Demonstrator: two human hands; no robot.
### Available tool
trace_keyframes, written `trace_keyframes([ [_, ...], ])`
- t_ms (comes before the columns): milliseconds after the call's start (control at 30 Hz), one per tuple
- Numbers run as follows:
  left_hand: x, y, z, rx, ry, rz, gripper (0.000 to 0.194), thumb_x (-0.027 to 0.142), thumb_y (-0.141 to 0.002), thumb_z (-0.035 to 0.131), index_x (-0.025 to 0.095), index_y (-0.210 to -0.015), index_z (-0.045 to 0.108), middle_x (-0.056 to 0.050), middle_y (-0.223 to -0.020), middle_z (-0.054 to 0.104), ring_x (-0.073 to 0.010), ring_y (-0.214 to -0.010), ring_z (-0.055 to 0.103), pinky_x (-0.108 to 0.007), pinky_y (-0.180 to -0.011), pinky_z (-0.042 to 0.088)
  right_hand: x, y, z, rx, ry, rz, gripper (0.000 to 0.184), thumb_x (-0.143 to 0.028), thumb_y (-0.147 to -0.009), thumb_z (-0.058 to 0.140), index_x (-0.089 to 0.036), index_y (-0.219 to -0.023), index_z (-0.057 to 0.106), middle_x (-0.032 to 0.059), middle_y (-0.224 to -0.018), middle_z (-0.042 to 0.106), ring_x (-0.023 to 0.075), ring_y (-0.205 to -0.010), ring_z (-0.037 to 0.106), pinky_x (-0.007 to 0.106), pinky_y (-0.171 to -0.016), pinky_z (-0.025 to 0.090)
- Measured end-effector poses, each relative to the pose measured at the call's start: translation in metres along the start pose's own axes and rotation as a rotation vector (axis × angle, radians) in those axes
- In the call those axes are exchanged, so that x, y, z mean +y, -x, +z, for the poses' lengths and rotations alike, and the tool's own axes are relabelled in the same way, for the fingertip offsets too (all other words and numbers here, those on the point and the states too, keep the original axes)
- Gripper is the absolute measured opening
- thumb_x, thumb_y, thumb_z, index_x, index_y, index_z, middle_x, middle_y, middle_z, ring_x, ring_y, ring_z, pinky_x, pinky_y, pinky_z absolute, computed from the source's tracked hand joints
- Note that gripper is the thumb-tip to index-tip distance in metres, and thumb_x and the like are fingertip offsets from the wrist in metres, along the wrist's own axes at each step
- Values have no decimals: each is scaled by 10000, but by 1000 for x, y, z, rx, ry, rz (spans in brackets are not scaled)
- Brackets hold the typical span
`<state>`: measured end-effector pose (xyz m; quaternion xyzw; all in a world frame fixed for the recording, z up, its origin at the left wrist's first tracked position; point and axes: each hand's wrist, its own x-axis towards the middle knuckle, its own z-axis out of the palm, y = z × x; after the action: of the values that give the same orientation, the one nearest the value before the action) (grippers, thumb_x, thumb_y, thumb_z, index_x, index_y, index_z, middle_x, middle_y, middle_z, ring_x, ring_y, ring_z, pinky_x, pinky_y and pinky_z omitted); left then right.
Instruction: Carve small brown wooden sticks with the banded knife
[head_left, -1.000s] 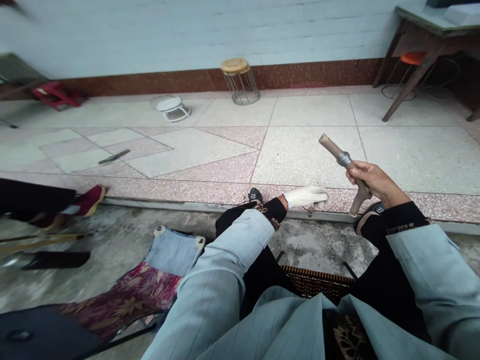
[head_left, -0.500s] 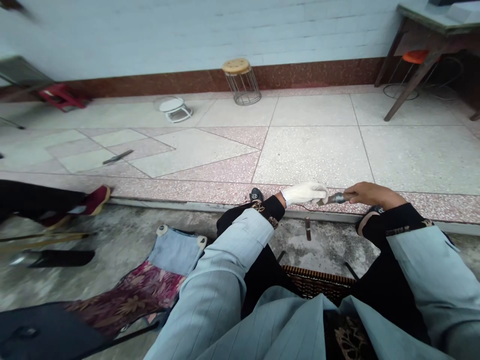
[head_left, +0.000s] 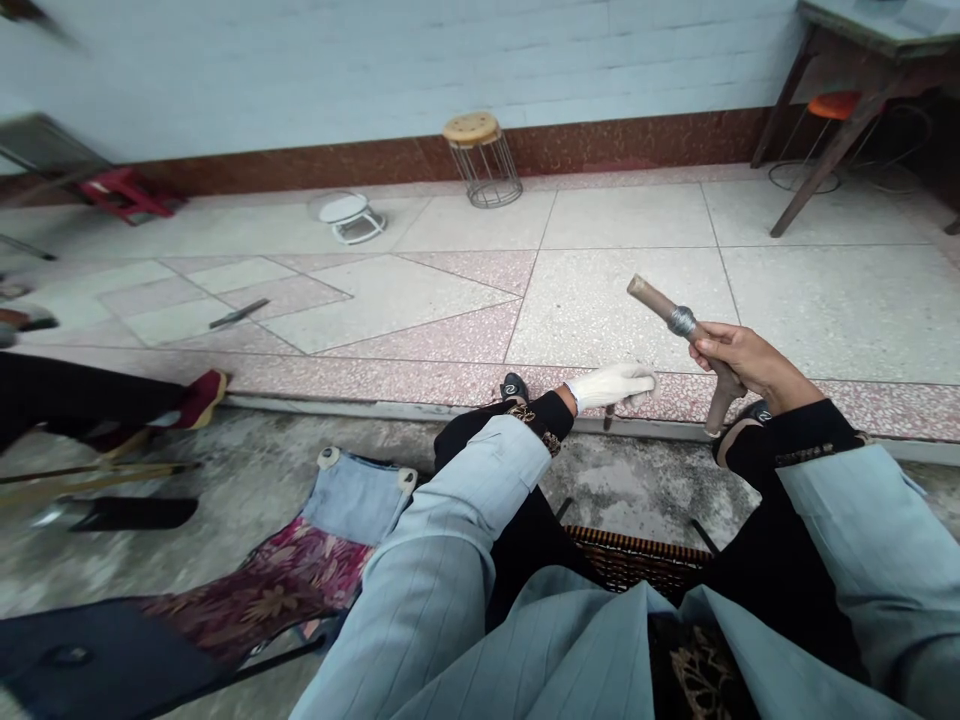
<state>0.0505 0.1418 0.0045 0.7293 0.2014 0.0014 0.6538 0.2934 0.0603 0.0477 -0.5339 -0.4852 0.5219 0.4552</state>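
Head camera: the bare right hand has its grip clamped around a forked brown wooden stick bound with a collar of silver-grey wire. The collar sits just beyond the fingertips, up and to the left of that grip; the pale cut end reaches farther the same way, while the lower part slants down below the grip, near a black shoe. To the left of this grip is the left hand in a white knitted glove; its fingers are bent and blurred, and whether its grip is clamped on anything I cannot tell. Just below the gloved grip shows a short brown stick. Far left of both grips, a slim dark bar lies on the speckled pink-and-cream floor.
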Motion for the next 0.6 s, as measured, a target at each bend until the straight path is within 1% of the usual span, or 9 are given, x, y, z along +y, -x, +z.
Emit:
trace_keyframes([
  [100,1,0,1,-68,-38,16,332,469,-954,506,157,-987,617,36,-710,504,-79,-592,471,-205,-566,388,12,-10,3,191,187,62,463,-416,-748,726,-156,-1130,700,36,-797,629,141,-639,535,291,-637,454],
  [167,5,1,0,-77,-110,31,363,495,-956,500,153,-981,619,26,-726,524,-86,-596,477,-217,-570,391,17,-13,2,251,526,101,493,-381,-781,674,-164,-1223,696,82,-888,686,183,-699,582,317,-668,457],
  [200,8,2,0,-75,-155,40,366,494,-960,492,151,-963,618,22,-729,532,-88,-599,475,-222,-577,388,19,-13,1,230,713,118,489,-371,-799,653,-176,-1245,701,106,-946,710,211,-747,604,332,-685,455],
  [267,15,6,-1,-59,-254,52,341,462,-959,498,148,-917,624,12,-751,560,-95,-625,483,-230,-608,384,19,-10,0,95,986,143,425,-360,-809,649,-208,-1195,744,125,-1012,739,259,-832,630,351,-714,448],
  [333,20,9,-2,-49,-336,54,284,399,-937,540,146,-864,647,4,-764,591,-104,-666,502,-236,-645,375,17,-6,-1,-138,1044,166,323,-367,-784,688,-234,-1058,795,105,-967,761,267,-839,643,345,-722,451],
  [400,23,11,-3,-43,-347,40,213,340,-895,602,151,-822,667,7,-743,601,-112,-680,509,-241,-664,368,13,-1,-2,-434,903,184,303,-416,-737,749,-233,-969,818,71,-908,768,247,-810,653,323,-723,466],
  [467,23,11,-4,-49,-307,22,185,321,-876,634,156,-802,669,7,-712,595,-113,-660,496,-246,-654,368,9,3,-5,-694,688,196,410,-495,-696,796,-212,-990,826,50,-888,764,228,-798,655,307,-725,481],
  [533,21,9,-6,-60,-253,8,214,348,-899,618,156,-819,666,5,-698,585,-109,-633,480,-247,-633,376,3,5,-7,-796,523,192,510,-536,-682,819,-207,-1071,821,37,-895,755,213,-804,647,300,-733,488],
  [600,17,8,-7,-32,-193,21,222,348,-928,579,151,-875,667,-3,-740,599,-106,-659,500,-244,-651,401,-3,7,-8,-746,450,165,520,-521,-712,818,-234,-1145,805,26,-923,745,199,-816,632,304,-752,485],
])
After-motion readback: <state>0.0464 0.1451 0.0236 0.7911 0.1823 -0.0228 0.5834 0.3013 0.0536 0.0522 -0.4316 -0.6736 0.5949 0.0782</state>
